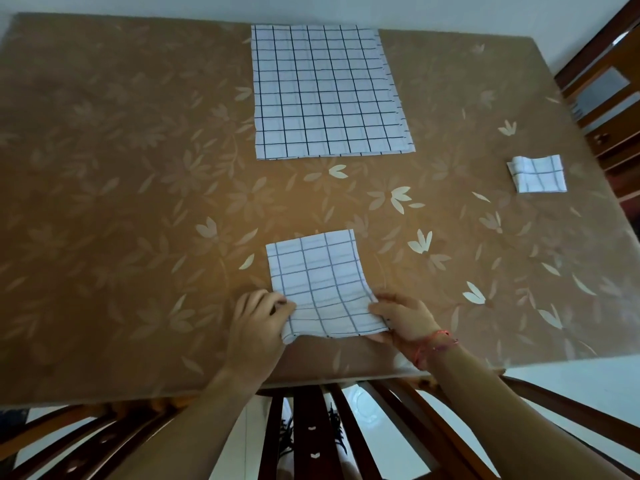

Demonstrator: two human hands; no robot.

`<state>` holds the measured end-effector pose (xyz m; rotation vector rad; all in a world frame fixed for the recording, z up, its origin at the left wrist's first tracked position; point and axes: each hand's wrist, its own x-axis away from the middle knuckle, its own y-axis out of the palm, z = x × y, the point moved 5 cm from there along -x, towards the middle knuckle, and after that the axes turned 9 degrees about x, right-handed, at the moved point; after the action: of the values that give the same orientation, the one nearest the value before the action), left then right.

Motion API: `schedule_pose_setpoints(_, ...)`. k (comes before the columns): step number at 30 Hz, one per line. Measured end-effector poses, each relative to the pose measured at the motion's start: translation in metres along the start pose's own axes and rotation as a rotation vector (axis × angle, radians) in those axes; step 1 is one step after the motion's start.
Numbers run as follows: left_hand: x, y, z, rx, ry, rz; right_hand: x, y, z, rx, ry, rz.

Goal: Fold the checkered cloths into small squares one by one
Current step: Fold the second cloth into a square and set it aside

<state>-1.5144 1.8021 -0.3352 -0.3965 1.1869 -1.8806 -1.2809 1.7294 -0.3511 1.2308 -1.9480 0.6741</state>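
Cloth in work: a checkered cloth (318,285), white with thin dark grid lines and already reduced to a small rectangle, lies on the near middle of the table. Its far edge is flat on the surface; its near part is bowed and rumpled between the two hands.
Left hand: the left hand (256,327) is closed on the cloth's near left corner, fingers curled at the left edge.
Right hand: the right hand (401,317) pinches the near right corner, thumb on top of the fabric and fingers beneath it. A red thread bracelet (434,344) circles the wrist.
Waiting cloths: a larger flat pile of checkered cloths (325,91) lies at the far middle of the table, well apart from the cloth in work. Several layered edges show along its right side.
Finished cloth: a small folded checkered square (538,174) sits near the right edge of the table, apart from both other cloths.
Table: the table (121,168) carries a brown cover printed with pale leaves and flowers.
Foreground: the curved slats of a dark wooden chair back (311,427) stand between the forearms, just below the near table edge.
Background: dark wooden furniture (602,84) stands beyond the far right corner of the table.
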Motion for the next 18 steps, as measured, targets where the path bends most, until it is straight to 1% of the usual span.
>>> schedule_pose_setpoints(3,0.006,-0.003,-0.006,0.018,-0.017,-0.003,0.005,0.0,-0.008,-0.014,-0.11,-0.1)
schedule_pose_setpoints(4,0.007,-0.005,-0.007,0.031,-0.007,0.008,0.007,-0.001,-0.01,0.013,-0.152,-0.146)
schedule_pose_setpoints(5,0.008,-0.007,-0.008,0.043,0.006,0.019,0.005,-0.003,-0.011,0.093,-0.212,-0.166)
schedule_pose_setpoints(6,0.009,-0.009,-0.008,0.057,0.004,0.017,0.003,-0.006,-0.011,0.229,-0.301,-0.162)
schedule_pose_setpoints(9,0.01,-0.011,-0.013,0.084,-0.018,0.003,-0.001,-0.007,-0.009,0.734,-0.571,-0.057)
schedule_pose_setpoints(11,0.011,-0.011,-0.015,0.112,-0.04,0.0,0.001,-0.003,-0.006,0.935,-0.697,0.001)
schedule_pose_setpoints(13,0.01,-0.01,-0.019,0.155,-0.074,-0.007,0.005,0.002,-0.011,1.106,-0.863,0.097)
schedule_pose_setpoints(15,0.011,-0.009,-0.026,0.174,-0.107,-0.021,0.009,0.011,-0.021,1.182,-1.015,0.133)
schedule_pose_setpoints(16,0.012,-0.008,-0.029,0.171,-0.124,-0.03,0.011,0.014,-0.025,1.167,-1.045,0.121)
schedule_pose_setpoints(18,0.011,-0.009,-0.033,0.189,-0.172,-0.037,0.01,0.018,-0.03,1.118,-1.005,0.096)
